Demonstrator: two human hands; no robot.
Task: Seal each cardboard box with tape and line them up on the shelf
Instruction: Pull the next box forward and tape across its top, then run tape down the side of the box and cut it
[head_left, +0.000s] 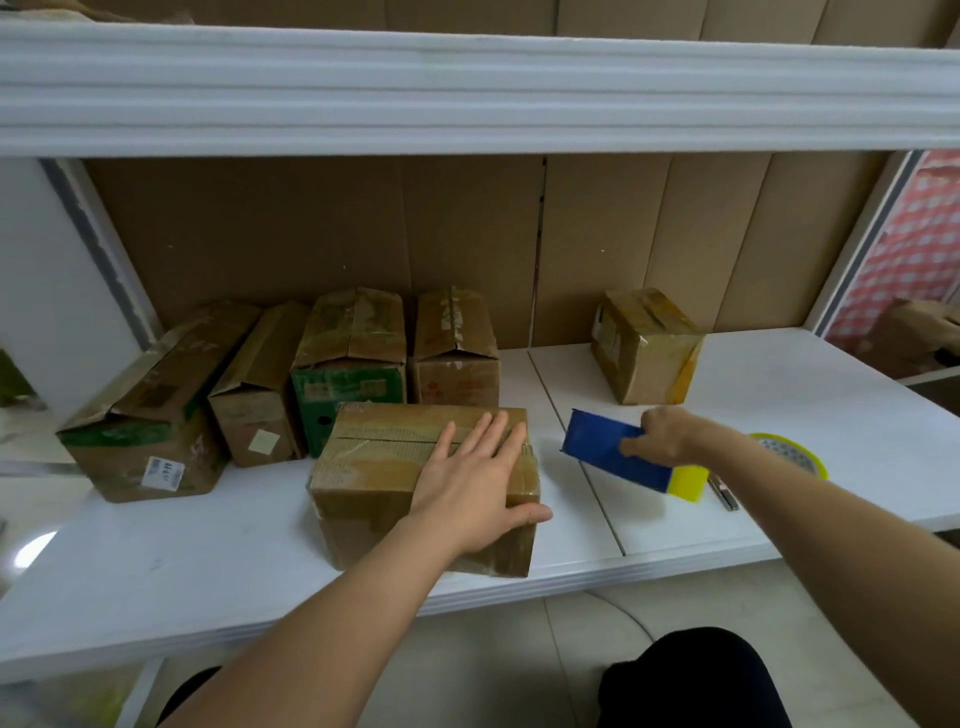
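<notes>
Left hand (475, 478): flat, fingers straight, pressing on the front box (395, 467) near the white shelf (208, 561) edge.
Right hand (662, 434): fingers curled around a blue tape dispenser (602, 449), right of that box.
Back row: four boxes (353, 343), a fifth box (647, 345) apart.
Tape roll (795, 454): beside the right forearm.

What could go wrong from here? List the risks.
1. The front box sits near the shelf edge; the flat left hand only presses on it, so a push might slide it off.
2. The right hand grips the blue tape dispenser low over the shelf; it could knock the tape roll or the lone box.
</notes>
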